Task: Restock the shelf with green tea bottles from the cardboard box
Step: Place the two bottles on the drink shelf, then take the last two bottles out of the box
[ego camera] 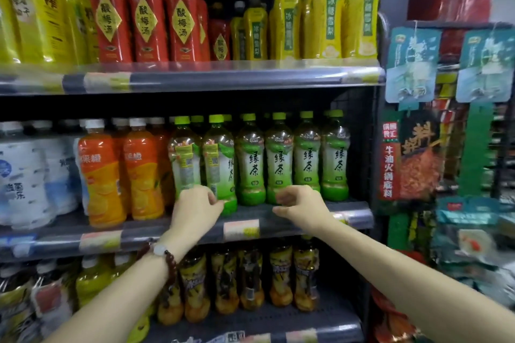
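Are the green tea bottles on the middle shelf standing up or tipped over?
Standing up. The green tea bottles sit on their bases on the middle shelf, green caps on top; none lies down.

Green tea bottles (279,160): 绿茶. Red bottles (145,17): 酸梅汤.
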`<state>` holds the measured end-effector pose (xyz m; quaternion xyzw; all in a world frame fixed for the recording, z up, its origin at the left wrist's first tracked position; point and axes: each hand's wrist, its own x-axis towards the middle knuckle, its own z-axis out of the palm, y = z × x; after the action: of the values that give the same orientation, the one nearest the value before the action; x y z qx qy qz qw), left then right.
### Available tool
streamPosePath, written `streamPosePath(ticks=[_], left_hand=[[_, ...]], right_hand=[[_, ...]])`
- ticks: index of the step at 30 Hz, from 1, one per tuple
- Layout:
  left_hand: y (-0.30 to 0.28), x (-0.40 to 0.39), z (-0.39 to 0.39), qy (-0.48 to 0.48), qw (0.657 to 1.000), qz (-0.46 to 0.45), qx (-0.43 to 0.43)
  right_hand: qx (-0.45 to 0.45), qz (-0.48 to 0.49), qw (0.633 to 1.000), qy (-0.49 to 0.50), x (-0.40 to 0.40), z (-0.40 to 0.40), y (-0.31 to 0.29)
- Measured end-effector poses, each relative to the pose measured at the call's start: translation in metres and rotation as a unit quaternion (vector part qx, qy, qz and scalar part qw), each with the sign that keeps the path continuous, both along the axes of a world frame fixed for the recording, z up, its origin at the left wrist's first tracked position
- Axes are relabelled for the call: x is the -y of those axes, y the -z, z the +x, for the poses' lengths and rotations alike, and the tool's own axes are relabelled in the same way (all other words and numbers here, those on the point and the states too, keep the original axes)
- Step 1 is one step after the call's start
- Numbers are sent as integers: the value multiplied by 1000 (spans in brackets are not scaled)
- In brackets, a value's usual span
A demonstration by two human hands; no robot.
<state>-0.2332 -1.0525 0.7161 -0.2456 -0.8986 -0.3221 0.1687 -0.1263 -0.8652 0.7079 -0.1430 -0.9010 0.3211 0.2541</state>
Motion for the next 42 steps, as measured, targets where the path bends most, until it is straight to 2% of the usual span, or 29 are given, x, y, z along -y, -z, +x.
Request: streamPosePath(ticks=[4, 10, 18, 22, 28, 33, 42], left_hand=[[11, -58, 38, 85, 996, -23, 25], [50, -156, 107, 202, 976, -84, -3], [121, -289, 201, 356, 922, -148, 27], [147, -355, 245, 420, 889, -176, 46], [178, -467, 291, 465, 863, -183, 80], [204, -571, 310, 496, 841, -186, 111], [246, -721, 327, 496, 829, -220, 136]], right_hand=[[27, 17, 999, 41, -48, 48, 15], [88, 17, 990, 112, -128, 137, 49], [185, -35, 961, 203, -230, 255, 115], [192, -68, 944, 259, -273, 299, 143], [198, -96, 925, 309, -352, 347, 171], [221, -80, 911, 339, -440, 375, 185], [264, -119, 894, 343, -591, 409, 224]])
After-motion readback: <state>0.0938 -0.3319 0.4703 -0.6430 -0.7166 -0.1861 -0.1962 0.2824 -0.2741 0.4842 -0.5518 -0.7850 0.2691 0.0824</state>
